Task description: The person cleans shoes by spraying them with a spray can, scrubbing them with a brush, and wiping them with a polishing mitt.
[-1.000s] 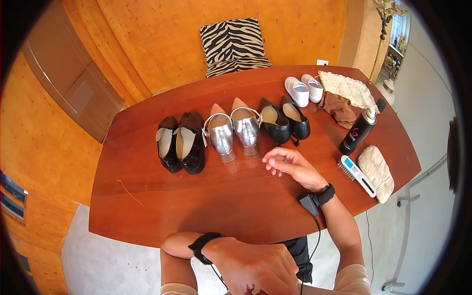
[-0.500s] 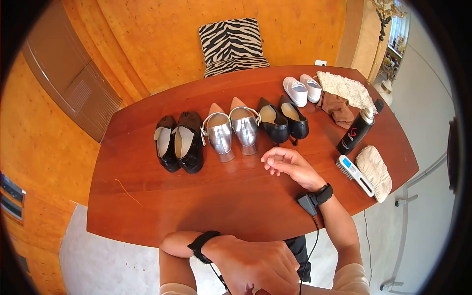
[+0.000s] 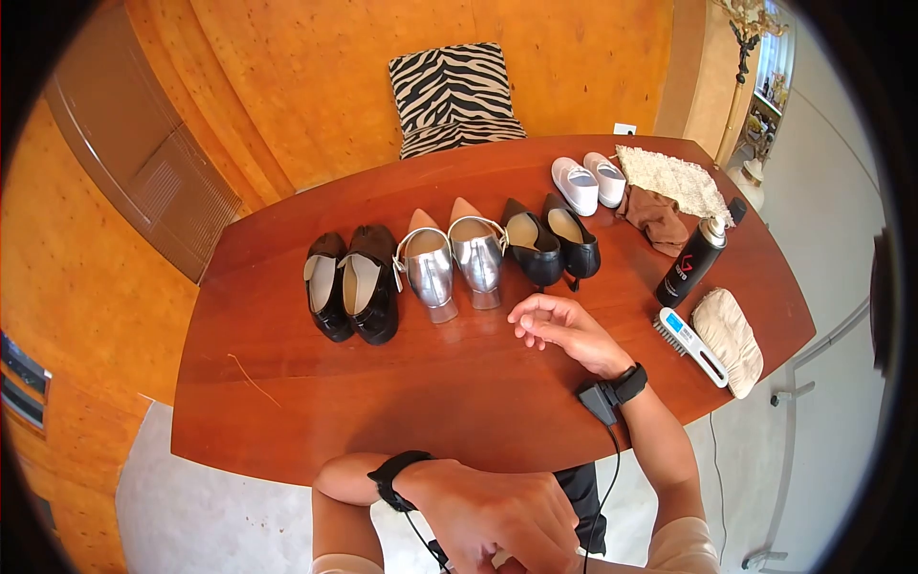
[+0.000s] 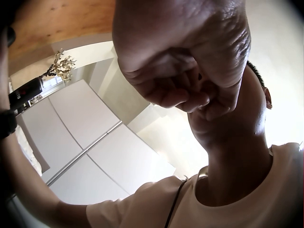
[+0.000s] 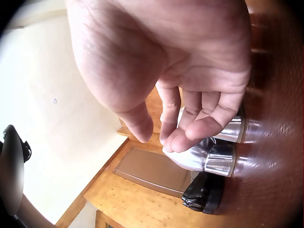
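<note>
Resting on the wooden table [image 3: 316, 411], my right hand [image 3: 569, 335] has its fingers loosely bent and nothing in them. Just beyond its fingertips are the clear heels of the silver pumps [image 3: 428, 268], and the black pumps [image 3: 535, 253] are behind it. My left hand [image 3: 497, 512] is raised near my body, over the near table edge. In the left wrist view, this left hand [image 4: 185, 57] has fingers and thumb curled in below the chin, holding nothing visible. Glossy black loafers [image 3: 368, 282] stand left of the silver pair, all toes pointing away.
Small white shoes [image 3: 576, 185] stand at the back right beside a brown cloth [image 3: 655, 220] and a cream textured cloth [image 3: 674, 177]. A black spray can [image 3: 693, 263], a white-handled brush [image 3: 690, 346] and a beige pad [image 3: 729, 340] are at the right. A zebra-print chair [image 3: 449, 96] stands behind.
The head view tilts slightly, so the table appears a little lower in it. Fingers of my left hand shift slightly; my right hand and the shoes keep their places.
</note>
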Tool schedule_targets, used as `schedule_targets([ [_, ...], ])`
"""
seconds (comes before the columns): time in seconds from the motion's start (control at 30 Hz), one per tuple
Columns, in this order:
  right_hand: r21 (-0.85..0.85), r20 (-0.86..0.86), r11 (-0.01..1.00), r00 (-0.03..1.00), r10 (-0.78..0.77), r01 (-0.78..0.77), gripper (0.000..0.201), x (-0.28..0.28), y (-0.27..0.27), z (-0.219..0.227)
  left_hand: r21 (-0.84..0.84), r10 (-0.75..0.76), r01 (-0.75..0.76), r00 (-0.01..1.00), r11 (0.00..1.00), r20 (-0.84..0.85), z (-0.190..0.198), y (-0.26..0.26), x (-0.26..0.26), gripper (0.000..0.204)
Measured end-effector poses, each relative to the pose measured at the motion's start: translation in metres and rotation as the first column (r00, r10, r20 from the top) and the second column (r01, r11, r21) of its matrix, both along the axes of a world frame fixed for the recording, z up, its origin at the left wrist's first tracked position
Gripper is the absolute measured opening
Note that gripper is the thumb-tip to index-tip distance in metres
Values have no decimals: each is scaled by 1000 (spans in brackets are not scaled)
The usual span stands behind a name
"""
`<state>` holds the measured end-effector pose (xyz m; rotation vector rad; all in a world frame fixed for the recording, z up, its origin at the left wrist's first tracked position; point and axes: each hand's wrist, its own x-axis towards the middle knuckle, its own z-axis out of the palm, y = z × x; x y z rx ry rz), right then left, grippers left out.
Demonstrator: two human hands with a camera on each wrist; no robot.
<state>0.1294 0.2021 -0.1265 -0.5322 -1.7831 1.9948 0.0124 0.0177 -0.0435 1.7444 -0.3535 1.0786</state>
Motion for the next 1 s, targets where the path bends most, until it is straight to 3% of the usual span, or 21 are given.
schedule_targets([
  [0.23, 4, 10, 1000, 1000, 4, -4, 23, 0, 0, 1, -5, 10, -9, 1000, 1000, 21, 2, -1, -1, 40],
  [0.5, 5, -9, 1000, 1000, 17, -17, 23, 0, 1, 0, 80, 38, -31, 995, 996, -89, 17, 1, -4, 40],
  [1.0, 5, 13, 1000, 1000, 23, -23, 23, -1, 0, 0, 41, 58, -56, 997, 998, -59, 10, 0, -1, 39],
])
